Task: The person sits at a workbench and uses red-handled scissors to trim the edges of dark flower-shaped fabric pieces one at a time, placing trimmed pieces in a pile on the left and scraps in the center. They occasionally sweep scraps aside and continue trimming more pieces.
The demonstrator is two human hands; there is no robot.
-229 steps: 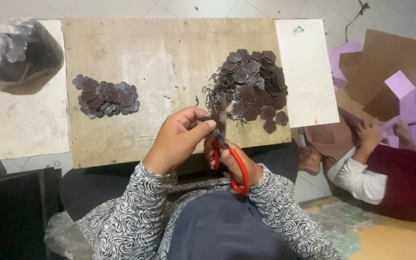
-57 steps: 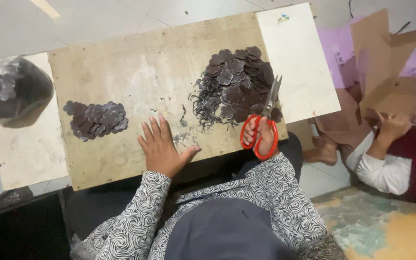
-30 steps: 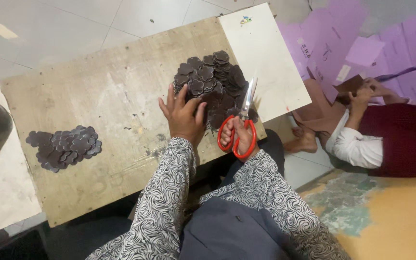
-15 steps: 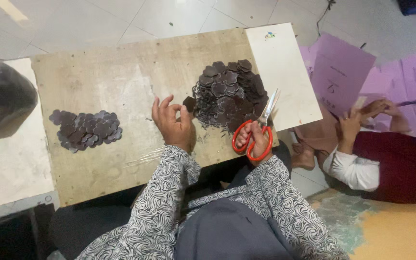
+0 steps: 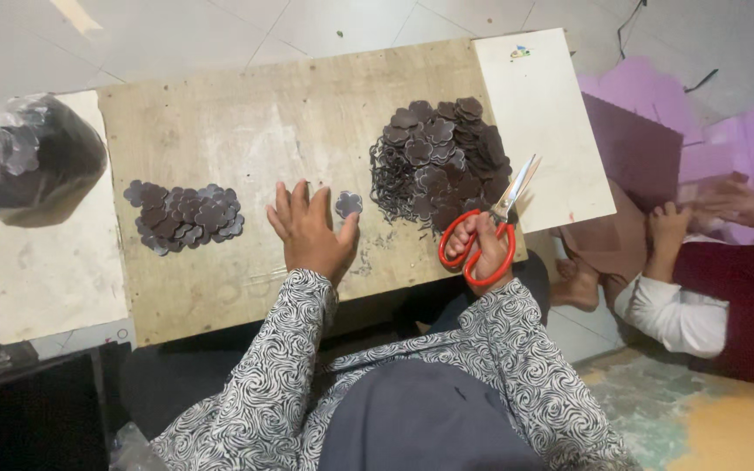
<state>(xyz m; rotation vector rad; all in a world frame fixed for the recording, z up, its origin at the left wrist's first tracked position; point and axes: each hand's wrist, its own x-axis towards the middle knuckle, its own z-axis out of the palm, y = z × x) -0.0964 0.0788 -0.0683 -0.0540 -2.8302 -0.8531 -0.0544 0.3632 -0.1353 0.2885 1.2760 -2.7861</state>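
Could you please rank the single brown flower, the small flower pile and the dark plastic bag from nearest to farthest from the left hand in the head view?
From the left hand:
1. Single brown flower, just right of its fingers.
2. Small flower pile, to its left.
3. Dark plastic bag, far left.

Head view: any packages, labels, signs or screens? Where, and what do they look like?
Clear plastic bag: far left on a pale board, rounded and bulging, stuffed with dark brown flower-shaped cutouts.
Small sticker or printed mark: top of the white board right of the wooden board, tiny, multicoloured.
No signs or screens in view.
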